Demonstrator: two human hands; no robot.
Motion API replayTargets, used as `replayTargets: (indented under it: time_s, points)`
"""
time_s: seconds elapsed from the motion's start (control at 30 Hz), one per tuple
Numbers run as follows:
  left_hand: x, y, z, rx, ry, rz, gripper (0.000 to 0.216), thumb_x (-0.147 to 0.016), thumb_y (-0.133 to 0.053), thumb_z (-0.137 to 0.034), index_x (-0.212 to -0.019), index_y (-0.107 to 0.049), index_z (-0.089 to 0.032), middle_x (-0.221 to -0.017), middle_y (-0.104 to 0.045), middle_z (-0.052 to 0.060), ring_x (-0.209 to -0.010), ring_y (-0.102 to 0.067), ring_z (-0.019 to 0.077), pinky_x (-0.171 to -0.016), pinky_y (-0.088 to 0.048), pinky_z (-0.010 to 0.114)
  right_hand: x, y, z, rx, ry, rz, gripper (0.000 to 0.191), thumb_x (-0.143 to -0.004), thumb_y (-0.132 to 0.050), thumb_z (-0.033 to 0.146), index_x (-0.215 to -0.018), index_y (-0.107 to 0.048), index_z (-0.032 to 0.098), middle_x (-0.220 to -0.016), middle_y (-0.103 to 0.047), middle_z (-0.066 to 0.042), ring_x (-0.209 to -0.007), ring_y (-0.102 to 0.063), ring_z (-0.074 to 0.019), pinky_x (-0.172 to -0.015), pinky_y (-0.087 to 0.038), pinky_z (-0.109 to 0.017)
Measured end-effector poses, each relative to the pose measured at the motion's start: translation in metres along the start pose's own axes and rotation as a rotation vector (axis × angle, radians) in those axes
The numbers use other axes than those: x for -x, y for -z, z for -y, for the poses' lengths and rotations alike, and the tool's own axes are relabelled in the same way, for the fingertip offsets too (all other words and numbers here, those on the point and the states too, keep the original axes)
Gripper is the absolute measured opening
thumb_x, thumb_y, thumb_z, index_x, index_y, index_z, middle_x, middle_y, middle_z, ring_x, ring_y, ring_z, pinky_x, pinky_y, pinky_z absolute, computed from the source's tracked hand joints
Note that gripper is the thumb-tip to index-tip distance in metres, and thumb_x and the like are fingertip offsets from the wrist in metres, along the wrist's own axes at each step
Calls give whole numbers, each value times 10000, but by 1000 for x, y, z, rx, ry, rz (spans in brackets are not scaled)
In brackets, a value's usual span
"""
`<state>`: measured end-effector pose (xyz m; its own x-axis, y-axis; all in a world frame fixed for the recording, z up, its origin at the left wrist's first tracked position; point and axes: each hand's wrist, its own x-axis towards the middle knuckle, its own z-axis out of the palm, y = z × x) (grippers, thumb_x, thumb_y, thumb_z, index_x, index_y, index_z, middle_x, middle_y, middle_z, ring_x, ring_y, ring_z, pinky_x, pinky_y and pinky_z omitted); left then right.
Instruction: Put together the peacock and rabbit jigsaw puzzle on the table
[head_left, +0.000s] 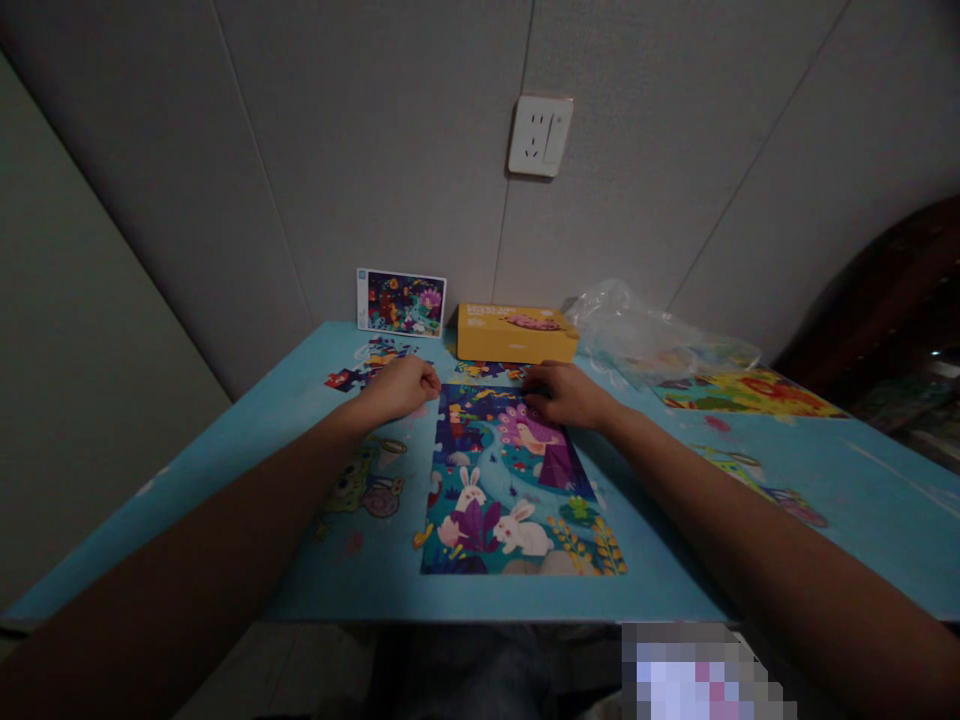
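A jigsaw puzzle (517, 480) with white rabbits and a pink peacock lies partly assembled in front of me. At its upper left corner is my left hand (405, 388), its fingers curled together; whatever they hold is hidden. My right hand (566, 393) rests over the upper right edge of the picture with bent fingers, and I cannot make out anything between them. Loose puzzle pieces (346, 379) lie just beyond my left hand. More pieces (487, 370) form a strip between the puzzle's top edge and the box.
Against the wall leans a reference picture card (405, 304), beside a yellow box (517, 334). A clear plastic bag (637, 330) and another colourful picture sheet (750, 393) lie at the right. The blue patterned table (247, 440) ends near me; a wall socket (540, 137) is above.
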<state>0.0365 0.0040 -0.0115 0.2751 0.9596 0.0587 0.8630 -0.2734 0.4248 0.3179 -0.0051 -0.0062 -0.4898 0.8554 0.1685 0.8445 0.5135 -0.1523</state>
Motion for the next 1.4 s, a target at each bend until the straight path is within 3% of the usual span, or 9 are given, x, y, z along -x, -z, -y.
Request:
replayTargets:
  time_s: [0.47, 0.77, 1.0, 1.4]
  points:
    - [0, -4, 0, -87, -106, -45, 178, -773, -611, -189, -882, -751, -174, -844, -756, 54, -787, -680, 203, -699, -456, 275, -3, -6, -5, 4, -27, -84, 210, -789, -631, 182, -982, -708, 148, -934, -682, -93, -837, -617, -192, -741, -424, -250]
    - [-1, -9, 1, -83, -144, -59, 163, -785, -611, -233, -873, -745, -201, -907, -756, 42, -844, -677, 211, -725, -452, 284, 2, -3, 8, -177, -72, -239, 503, -815, -562, 201, -1290, -424, 108, -764, -655, -27, -663, -583, -169, -604, -366, -240]
    - [0, -7, -3, -80, -132, -46, 165, -793, -608, -234, -884, -740, -196, -900, -751, 43, -844, -672, 205, -736, -449, 284, 3, 0, 12, -119, 135, 33, 191, -854, -540, 233, -980, -658, 154, -682, -627, -18, -582, -517, -130, -599, -339, -240]
    - [1, -6, -3, -124, -139, -48, 182, -800, -597, -248, -902, -743, -209, -897, -745, 37, -844, -666, 203, -735, -456, 278, 2, -2, 9, -127, 132, 16, 191, -862, -556, 230, -999, -668, 158, -703, -633, -15, -592, -521, -119, -604, -337, -234]
